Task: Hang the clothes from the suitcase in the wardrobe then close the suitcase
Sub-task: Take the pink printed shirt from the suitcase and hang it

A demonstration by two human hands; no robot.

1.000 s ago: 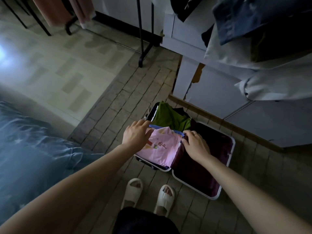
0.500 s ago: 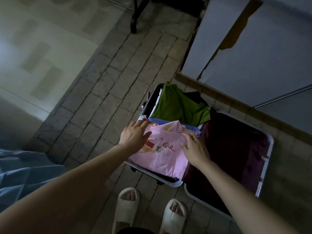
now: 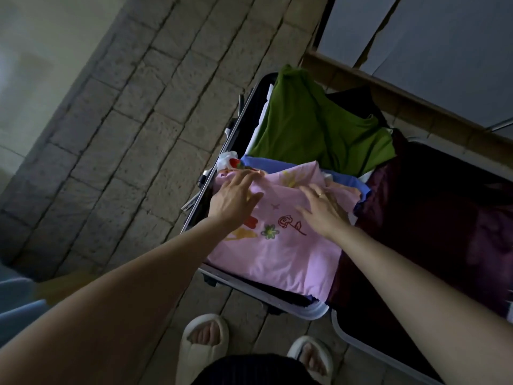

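Brick-patterned floor (image 3: 144, 112) under an open suitcase (image 3: 291, 300), with two pale slippers (image 3: 204, 345) just beside it

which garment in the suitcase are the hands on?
The pink garment with flower drawings, nearest the person. Left hand and right hand both rest on it. The green garment and blue garment lie beyond, untouched.

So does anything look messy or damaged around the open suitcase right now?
Mostly untidy clothes: the green garment lies rumpled and the pink printed top drapes over the suitcase rim. The grey panel behind shows a jagged brownish patch, possibly peeling.
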